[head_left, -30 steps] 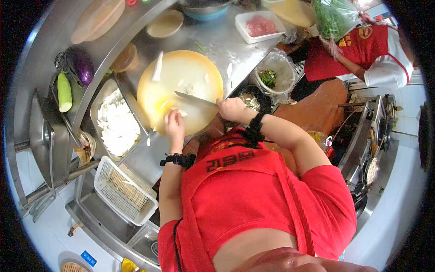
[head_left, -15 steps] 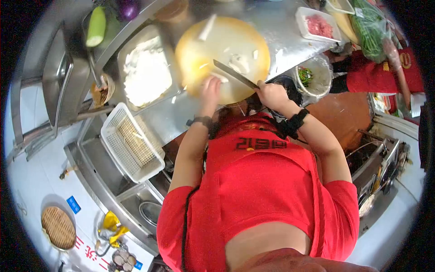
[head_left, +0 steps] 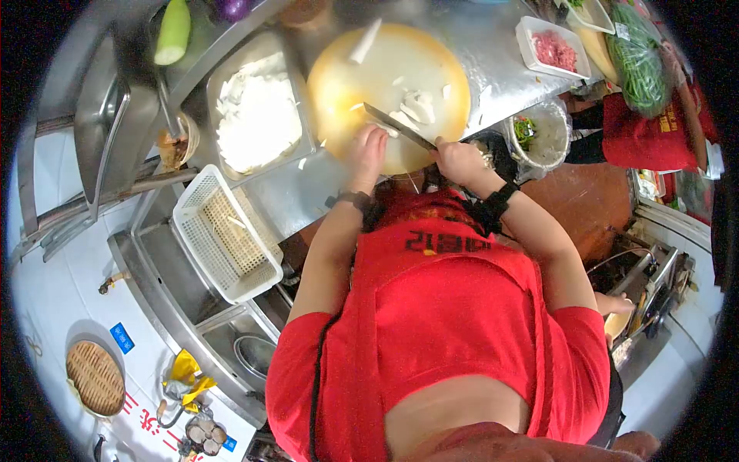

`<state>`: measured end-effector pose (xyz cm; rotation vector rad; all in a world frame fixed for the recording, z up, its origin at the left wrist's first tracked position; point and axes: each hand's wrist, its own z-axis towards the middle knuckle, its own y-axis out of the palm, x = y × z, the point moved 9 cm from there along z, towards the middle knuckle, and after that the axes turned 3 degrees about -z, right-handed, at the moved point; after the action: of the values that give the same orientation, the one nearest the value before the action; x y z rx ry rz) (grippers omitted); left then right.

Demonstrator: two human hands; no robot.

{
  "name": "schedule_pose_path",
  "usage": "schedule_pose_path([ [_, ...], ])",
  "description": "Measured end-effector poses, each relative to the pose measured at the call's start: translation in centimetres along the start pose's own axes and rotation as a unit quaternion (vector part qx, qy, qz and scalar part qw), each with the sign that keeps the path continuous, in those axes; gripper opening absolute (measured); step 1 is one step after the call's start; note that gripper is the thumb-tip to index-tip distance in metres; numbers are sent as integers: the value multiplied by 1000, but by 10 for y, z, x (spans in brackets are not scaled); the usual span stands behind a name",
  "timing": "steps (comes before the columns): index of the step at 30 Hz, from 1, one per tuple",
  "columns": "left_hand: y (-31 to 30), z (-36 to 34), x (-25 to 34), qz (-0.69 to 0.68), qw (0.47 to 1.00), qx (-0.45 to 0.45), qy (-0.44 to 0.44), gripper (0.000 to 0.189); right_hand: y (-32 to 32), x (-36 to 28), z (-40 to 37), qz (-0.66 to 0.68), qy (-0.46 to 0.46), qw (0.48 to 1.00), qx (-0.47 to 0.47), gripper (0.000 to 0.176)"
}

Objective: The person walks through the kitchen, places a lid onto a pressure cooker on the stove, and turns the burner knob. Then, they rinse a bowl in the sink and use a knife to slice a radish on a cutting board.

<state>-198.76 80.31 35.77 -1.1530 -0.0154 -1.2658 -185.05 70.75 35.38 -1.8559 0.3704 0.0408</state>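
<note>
My right hand (head_left: 460, 162) is wrapped round the handle of a kitchen knife (head_left: 400, 126), its blade slanting up and left over the round yellowish cutting board (head_left: 331, 69). Just left of the blade, my left hand (head_left: 371, 152) has its fingers bent together on a white vegetable piece (head_left: 391, 131), partly hidden by the fingers and blade. Several cut white slices (head_left: 418, 106) lie beyond the knife, and a longer white piece (head_left: 366, 41) rests near the board's far edge. Left of the board, a metal tray (head_left: 306, 115) holds a heap of white strips (head_left: 258, 115).
A white basket (head_left: 262, 286) sits over the sink at left. On the right are a box of minced meat (head_left: 553, 49), a lined bin (head_left: 550, 138) and bagged greens (head_left: 640, 73). Co-workers' parts show: a red garment (head_left: 643, 131) and a hand (head_left: 614, 304) near the stove.
The view has shifted slightly. Both hands stay at the board, my left one now less blurred and beside the blade. Another person's hand has appeared near the stove at lower right.
</note>
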Motion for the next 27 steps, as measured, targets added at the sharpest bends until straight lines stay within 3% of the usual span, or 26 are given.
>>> schedule_pose_path([
  [6,10,-8,-11,-6,1000,4,-14,11,-24,-8,-8,15,-28,999,43,18],
  [10,4,-1,-5,1,1000,5,2,11,3,0,5,-29,-7,999,17,18],
  [16,7,-10,-9,5,999,-6,-36,11,-17,-7,-7,4,-35,999,35,17],
  [18,7,-6,-7,3,1000,-7,-16,11,4,-4,2,-19,3,1000,0,19],
  [27,5,-9,-8,-11,1000,22,-14,9,-14,-10,-6,-5,-27,999,42,20],
])
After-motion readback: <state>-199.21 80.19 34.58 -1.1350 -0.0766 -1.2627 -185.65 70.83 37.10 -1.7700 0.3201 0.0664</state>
